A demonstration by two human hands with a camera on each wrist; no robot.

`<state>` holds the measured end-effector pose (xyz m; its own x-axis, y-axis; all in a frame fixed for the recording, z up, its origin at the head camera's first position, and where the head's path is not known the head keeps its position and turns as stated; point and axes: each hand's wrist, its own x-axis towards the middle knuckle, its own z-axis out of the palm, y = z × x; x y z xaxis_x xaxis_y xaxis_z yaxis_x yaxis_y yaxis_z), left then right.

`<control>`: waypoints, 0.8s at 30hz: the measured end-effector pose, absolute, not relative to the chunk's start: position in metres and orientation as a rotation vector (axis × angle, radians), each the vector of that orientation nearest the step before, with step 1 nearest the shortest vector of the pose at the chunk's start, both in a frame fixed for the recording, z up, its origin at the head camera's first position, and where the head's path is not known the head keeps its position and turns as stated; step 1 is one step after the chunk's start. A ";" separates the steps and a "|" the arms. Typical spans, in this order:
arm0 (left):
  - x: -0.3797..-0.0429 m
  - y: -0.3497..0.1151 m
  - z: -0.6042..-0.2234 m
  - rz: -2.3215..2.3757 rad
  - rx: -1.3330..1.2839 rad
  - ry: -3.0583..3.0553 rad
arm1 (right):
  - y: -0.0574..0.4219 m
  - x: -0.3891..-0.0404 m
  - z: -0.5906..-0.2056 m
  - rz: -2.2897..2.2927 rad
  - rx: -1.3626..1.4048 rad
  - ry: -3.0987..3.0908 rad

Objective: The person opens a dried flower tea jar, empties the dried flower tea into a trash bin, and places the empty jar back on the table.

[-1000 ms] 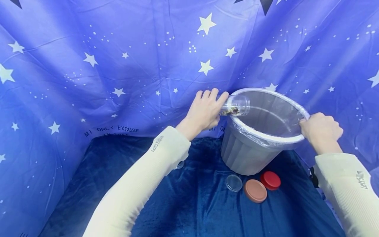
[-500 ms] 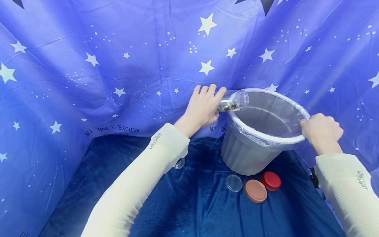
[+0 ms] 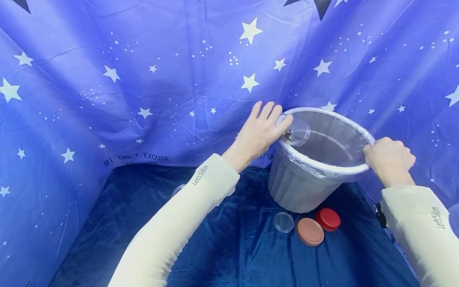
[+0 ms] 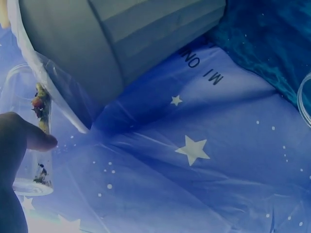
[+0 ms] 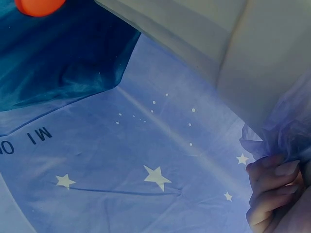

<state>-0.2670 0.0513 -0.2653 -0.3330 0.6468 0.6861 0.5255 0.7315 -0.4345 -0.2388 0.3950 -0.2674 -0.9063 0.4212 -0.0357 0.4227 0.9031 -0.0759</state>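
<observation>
My left hand (image 3: 259, 133) grips a clear plastic jar (image 3: 299, 132), tipped with its mouth over the left side of the bin's rim. Dried bits (image 4: 41, 109), dark, red and yellowish, lie along the jar's lower wall in the left wrist view. On the other side, my right hand (image 3: 389, 159) has its fingers curled round the rim of the grey trash bin (image 3: 301, 187), which leans to the right. A thin clear bag lines the bin and folds over the rim; in the right wrist view my fingers (image 5: 272, 179) clutch the liner (image 5: 286, 126).
In front of the bin lie a clear lid (image 3: 284, 222), an orange-brown lid (image 3: 310, 232) and a red lid (image 3: 328, 219) on the dark blue cloth (image 3: 222, 247). A clear round item (image 3: 177, 189) is partly hidden behind my left sleeve. Starry blue curtains (image 3: 179, 79) enclose the table.
My left hand has moved right and brought the jar's mouth further over the bin, tilted more downward. The dried bits sit differently inside. The right hand and bin look unchanged.
</observation>
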 end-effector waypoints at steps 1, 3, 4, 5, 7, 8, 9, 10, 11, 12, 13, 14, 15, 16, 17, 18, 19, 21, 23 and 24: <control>-0.267 0.052 -0.266 0.169 -0.887 -1.987 | 0.395 -0.239 -0.268 -0.127 0.674 3.047; -0.267 0.054 -0.266 0.192 -0.883 -1.955 | 0.395 -0.239 -0.268 -0.123 0.673 3.046; -0.267 0.055 -0.266 0.207 -0.885 -1.950 | 0.395 -0.239 -0.268 -0.122 0.673 3.046; -0.267 0.055 -0.266 0.223 -0.890 -1.950 | 0.395 -0.239 -0.268 -0.121 0.673 3.046; -0.267 0.056 -0.266 0.254 -0.901 -1.952 | 0.395 -0.239 -0.268 -0.121 0.674 3.045; -0.266 0.056 -0.265 0.268 -0.905 -1.955 | 0.395 -0.239 -0.268 -0.121 0.674 3.045; -0.266 0.056 -0.265 0.277 -0.911 -1.959 | 0.395 -0.239 -0.268 -0.120 0.674 3.044; -0.266 0.056 -0.265 0.283 -0.915 -1.962 | 0.395 -0.239 -0.268 -0.120 0.675 3.044; -0.266 0.056 -0.265 0.289 -0.919 -1.964 | 0.395 -0.239 -0.268 -0.119 0.676 3.042; -0.266 0.056 -0.264 0.295 -0.921 -1.967 | 0.395 -0.239 -0.268 -0.119 0.677 3.040; -0.266 0.055 -0.264 0.299 -0.923 -1.972 | 0.395 -0.238 -0.268 -0.118 0.678 3.039; -0.266 0.055 -0.264 0.302 -0.925 -1.975 | 0.395 -0.238 -0.267 -0.117 0.679 3.039; -0.266 0.055 -0.264 0.305 -0.928 -1.978 | 0.394 -0.238 -0.267 -0.118 0.679 3.039; -0.266 0.055 -0.264 0.307 -0.930 -1.980 | 0.394 -0.238 -0.267 -0.119 0.679 3.040; -0.266 0.055 -0.264 0.308 -0.932 -1.980 | 0.394 -0.238 -0.267 -0.120 0.677 3.041; -0.266 0.055 -0.265 0.307 -0.932 -1.980 | 0.394 -0.238 -0.267 -0.121 0.676 3.043; -0.266 0.055 -0.265 0.304 -0.931 -1.980 | 0.394 -0.238 -0.267 -0.122 0.674 3.045; -0.266 0.055 -0.265 0.301 -0.932 -1.977 | 0.393 -0.237 -0.267 -0.125 0.672 3.047; -0.266 0.055 -0.265 0.299 -0.934 -1.976 | 0.393 -0.237 -0.267 -0.125 0.672 3.044; -0.266 0.055 -0.265 0.302 -0.936 -1.976 | 0.393 -0.237 -0.267 -0.126 0.672 3.043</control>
<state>-0.2661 0.0548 -0.2646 -0.3076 0.7149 0.6279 0.4951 0.6838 -0.5360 -0.2371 0.3934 -0.2666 -0.9069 0.4195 -0.0394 0.4213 0.9039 -0.0739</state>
